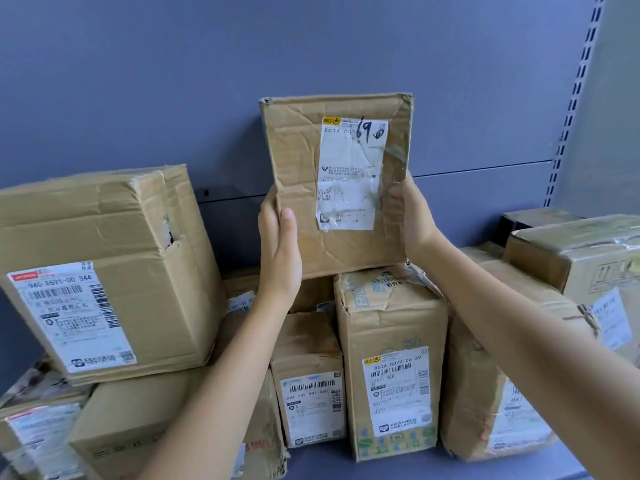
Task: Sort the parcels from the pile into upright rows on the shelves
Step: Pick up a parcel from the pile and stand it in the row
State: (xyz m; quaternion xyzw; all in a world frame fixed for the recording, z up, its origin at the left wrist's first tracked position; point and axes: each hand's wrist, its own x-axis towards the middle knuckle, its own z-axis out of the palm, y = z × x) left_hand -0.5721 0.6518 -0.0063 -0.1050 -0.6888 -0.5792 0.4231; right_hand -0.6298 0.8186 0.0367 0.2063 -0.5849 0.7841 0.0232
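Gripped with the left hand [280, 252] along the lower left edge of a flat, creased parcel [298, 161], thumb laid on the front, fingers wrapped out of sight behind. Matched that with the right hand [414, 220] on the lower right edge, thumb over the taped side of the label [349, 174]. Held by both sides, most likely, to stop so thin and dented a box from twisting, and to keep the label and its handwritten number facing out and readable.

Kept upright and lifted clear of the shelf [415, 470], in front of the back panel [311, 46], bottom edge at or just over the top of a tall parcel [391, 323]; could not tell contact from a small gap.

Found, below the hands, a short parcel [308, 379] standing against the tall one near the front edge of the shelf, labels outward, by the look of it a row already begun. Saw a large box [104, 265] stacked askew on others toward the left end, and more parcels [498, 375] leaning toward the right end, unsorted as yet.

Judged the step as choosing a standing slot. Found little free room along the front edge, so probably needed a gap made first.
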